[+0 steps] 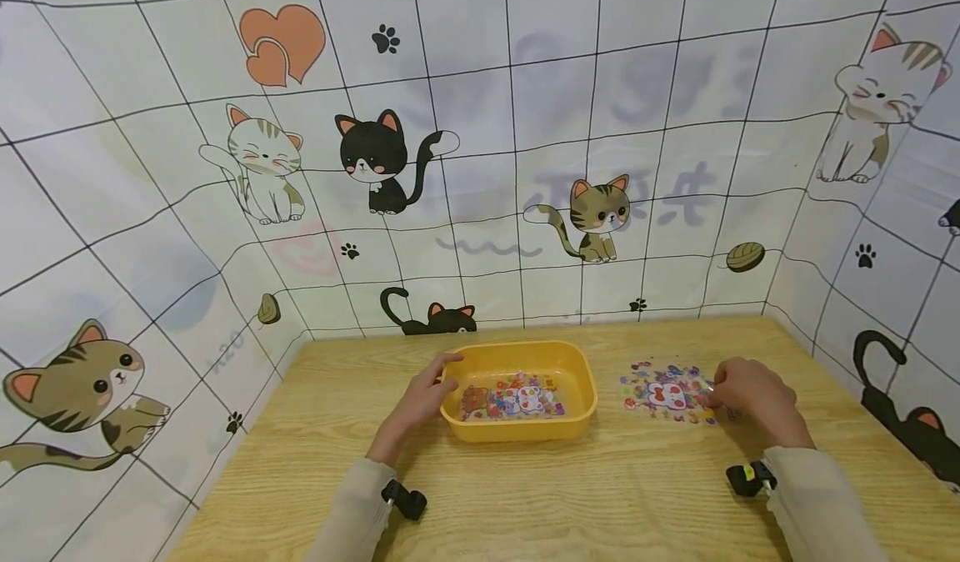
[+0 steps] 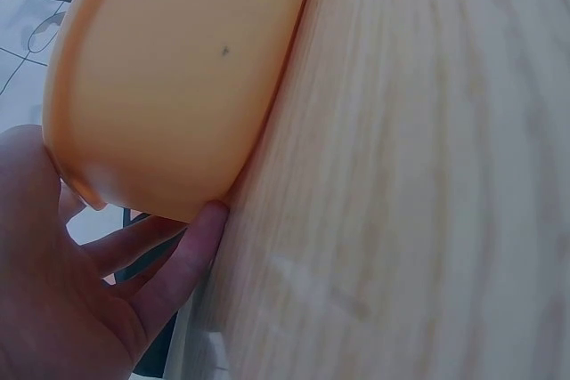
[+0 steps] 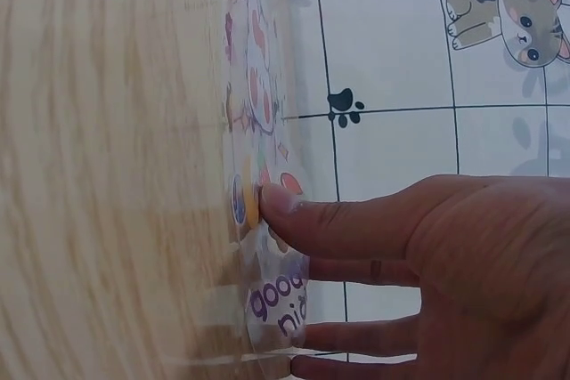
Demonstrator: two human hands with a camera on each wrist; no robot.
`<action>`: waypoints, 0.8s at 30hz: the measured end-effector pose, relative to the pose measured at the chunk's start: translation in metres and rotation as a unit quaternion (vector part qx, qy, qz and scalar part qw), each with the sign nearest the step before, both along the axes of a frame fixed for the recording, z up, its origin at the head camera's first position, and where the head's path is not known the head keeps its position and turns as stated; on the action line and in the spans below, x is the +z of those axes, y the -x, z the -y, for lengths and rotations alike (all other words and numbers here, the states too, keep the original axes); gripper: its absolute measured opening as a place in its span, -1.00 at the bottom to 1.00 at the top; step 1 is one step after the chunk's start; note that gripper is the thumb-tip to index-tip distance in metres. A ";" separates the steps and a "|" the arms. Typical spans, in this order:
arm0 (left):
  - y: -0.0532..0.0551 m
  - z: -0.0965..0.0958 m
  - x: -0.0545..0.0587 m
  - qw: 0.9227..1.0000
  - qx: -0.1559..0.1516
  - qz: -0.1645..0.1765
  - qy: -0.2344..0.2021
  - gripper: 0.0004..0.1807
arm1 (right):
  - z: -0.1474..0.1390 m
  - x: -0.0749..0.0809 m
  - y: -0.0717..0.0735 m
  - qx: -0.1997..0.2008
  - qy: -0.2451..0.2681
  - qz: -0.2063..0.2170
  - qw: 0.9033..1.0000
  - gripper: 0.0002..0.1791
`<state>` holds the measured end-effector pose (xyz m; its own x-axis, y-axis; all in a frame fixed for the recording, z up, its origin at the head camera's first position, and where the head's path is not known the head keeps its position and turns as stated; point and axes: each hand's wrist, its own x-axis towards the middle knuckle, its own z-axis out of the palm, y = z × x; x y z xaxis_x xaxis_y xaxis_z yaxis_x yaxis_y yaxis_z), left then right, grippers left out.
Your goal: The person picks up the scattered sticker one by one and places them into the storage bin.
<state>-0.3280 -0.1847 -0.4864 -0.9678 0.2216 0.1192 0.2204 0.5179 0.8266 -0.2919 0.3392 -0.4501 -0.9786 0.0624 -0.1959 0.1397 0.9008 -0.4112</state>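
My left hand (image 1: 422,397) grips the left end of a yellow plastic basin (image 1: 517,431). Seen from the left wrist, the thumb is at the rim and the fingers (image 2: 183,264) reach along the outer wall, one fingertip low near the tabletop. To the right of the basin, my right hand (image 1: 753,393) pinches the right edge of a clear sheet of colourful cartoon stickers (image 1: 663,395). In the right wrist view the thumb (image 3: 298,211) lies on the near face of this sheet, beside purple lettering, with the other fingers behind it. Similar clear sticker sheets (image 1: 517,399) lie inside the basin.
Both things are on a light wood-grain table (image 1: 525,495). A white cloth wall (image 1: 480,153) printed with cats and grid lines encloses the table's back and sides. Each sleeve carries a small black wrist device (image 1: 405,499).
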 end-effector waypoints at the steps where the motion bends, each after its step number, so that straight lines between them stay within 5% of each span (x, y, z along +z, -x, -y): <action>1: 0.000 0.000 0.000 1.000 0.000 0.001 -0.001 -0.51 | 0.000 0.000 0.000 0.001 0.000 -0.002 1.000 -0.76; 24: 0.001 -0.002 -0.002 1.000 0.002 -0.008 0.011 -0.51 | 0.004 -0.003 0.001 0.002 -0.004 -0.029 1.000 -0.69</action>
<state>-0.3290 -0.1825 -0.4884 -0.9666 0.2213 0.1292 0.2312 0.5364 0.8117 -0.2926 0.3352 -0.4529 -0.9886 0.0593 -0.1381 0.1117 0.9045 -0.4116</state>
